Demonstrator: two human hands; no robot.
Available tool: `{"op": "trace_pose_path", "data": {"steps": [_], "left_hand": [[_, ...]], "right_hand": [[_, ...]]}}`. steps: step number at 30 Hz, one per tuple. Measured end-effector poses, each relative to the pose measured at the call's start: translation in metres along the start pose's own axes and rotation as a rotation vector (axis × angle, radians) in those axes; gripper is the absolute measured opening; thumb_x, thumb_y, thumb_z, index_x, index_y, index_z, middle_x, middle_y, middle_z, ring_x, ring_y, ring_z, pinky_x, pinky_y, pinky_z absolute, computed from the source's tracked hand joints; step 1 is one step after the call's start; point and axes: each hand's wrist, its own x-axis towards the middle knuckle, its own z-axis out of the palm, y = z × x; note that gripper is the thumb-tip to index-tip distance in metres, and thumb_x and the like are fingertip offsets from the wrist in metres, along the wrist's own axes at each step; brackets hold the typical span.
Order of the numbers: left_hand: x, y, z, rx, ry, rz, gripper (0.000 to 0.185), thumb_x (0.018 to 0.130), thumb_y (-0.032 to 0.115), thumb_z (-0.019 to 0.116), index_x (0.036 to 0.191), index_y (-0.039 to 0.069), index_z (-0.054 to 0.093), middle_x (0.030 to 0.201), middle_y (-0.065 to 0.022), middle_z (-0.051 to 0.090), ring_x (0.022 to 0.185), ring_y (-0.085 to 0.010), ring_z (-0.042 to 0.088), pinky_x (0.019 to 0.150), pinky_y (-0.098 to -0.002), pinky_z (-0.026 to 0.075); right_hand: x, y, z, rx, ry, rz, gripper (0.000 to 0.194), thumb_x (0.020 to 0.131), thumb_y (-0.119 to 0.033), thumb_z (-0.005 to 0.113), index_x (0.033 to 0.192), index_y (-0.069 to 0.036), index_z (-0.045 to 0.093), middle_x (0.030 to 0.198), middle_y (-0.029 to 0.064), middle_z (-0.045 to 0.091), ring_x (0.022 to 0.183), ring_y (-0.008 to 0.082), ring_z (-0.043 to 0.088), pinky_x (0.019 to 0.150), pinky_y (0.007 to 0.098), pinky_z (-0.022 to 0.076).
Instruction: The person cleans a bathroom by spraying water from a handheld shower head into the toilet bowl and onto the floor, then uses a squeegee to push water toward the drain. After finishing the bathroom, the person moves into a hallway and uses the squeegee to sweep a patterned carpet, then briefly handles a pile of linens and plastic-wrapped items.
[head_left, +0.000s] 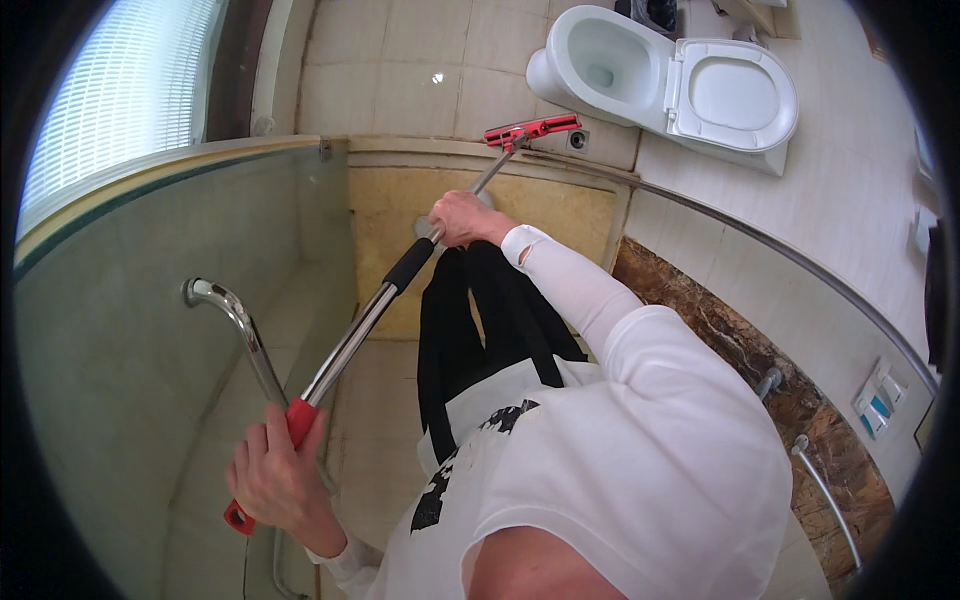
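Observation:
A mop with a steel pole (352, 345) runs slantwise across the view, from lower left to upper middle. My left hand (281, 472) is wrapped around the red grip (301, 421) near its upper end, where a red hanging loop (239, 519) sticks out below the fingers. Lower on the pole, past the black foam sleeve (409, 265), my right hand (469, 217) grips the bare metal. The red mop head (532, 131) is over the tiled floor beyond the raised sill, beside a square floor drain (577, 140). Its underside is hidden.
A glass shower panel (150, 300) with a chrome handle (240, 315) stands at left. The toilet (607, 67) has its lid (735, 94) raised. A metal rail (780, 240) curves along the right. Underfoot lies a yellowish slab (390, 247). A dark bin (655, 13) stands behind the toilet bowl.

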Motion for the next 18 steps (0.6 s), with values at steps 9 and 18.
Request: {"op": "trace_pose_path", "data": {"steps": [9,18], "left_hand": [[0.095,0.072,0.077,-0.227,-0.110,0.150,0.039,0.067,0.049,0.070,0.090,0.017,0.065,0.071,-0.0008,0.056,0.067,-0.0179,0.056,0.063,-0.0329,0.043],[0.090,0.096,0.122,-0.291,0.079,0.173,0.039,0.071,0.048,0.070,0.094,0.017,0.068,0.072,0.0025,0.056,0.066,-0.0152,0.055,0.064,-0.0305,0.043]], "right_hand": [[-0.024,0.120,-0.008,-0.072,-0.166,0.251,0.011,0.065,-0.017,0.061,0.070,-0.008,0.066,0.070,0.0164,0.064,0.075,0.0352,0.064,0.066,0.0450,0.0520],[-0.049,0.153,0.010,-0.151,0.200,0.201,0.011,0.065,-0.019,0.065,0.059,-0.010,0.064,0.062,0.0116,0.062,0.066,0.0317,0.063,0.065,0.0428,0.0484]]}}
